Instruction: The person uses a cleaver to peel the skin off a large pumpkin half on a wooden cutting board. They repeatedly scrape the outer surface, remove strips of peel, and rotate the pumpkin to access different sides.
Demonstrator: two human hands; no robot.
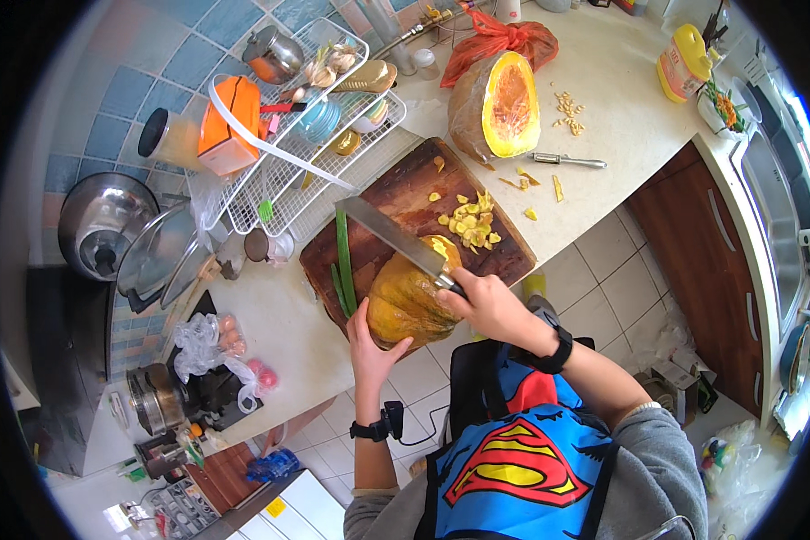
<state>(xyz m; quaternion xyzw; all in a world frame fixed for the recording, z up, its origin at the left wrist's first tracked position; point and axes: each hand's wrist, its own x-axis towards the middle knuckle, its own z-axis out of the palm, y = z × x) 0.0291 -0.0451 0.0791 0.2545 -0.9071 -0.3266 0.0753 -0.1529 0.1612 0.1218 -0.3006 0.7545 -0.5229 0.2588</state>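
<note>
My right hand (489, 304) grips the dark handle of a kitchen knife (398, 236), whose broad blade lies across the top of a piece of pumpkin (408, 300). With fingers spread, my left hand (374, 344) rests against the pumpkin's near left side. The pumpkin sits at the near edge of a wooden cutting board (385, 196); some yellow flesh shows beside the blade. Green scallion pieces (343, 260) lie on the board's left, sliced ginger (472, 221) on its right. Behind the board stands a larger cut pumpkin (489, 108) under plastic film, its seeded cavity showing.
A peeler (567, 160), peel scraps (557, 188) and pumpkin seeds (570, 113) lie on the counter at right. A white wire dish rack (297, 169) stands left of the board. Bagged eggs (229, 336) are at lower left; a yellow jug (684, 64) is at far right.
</note>
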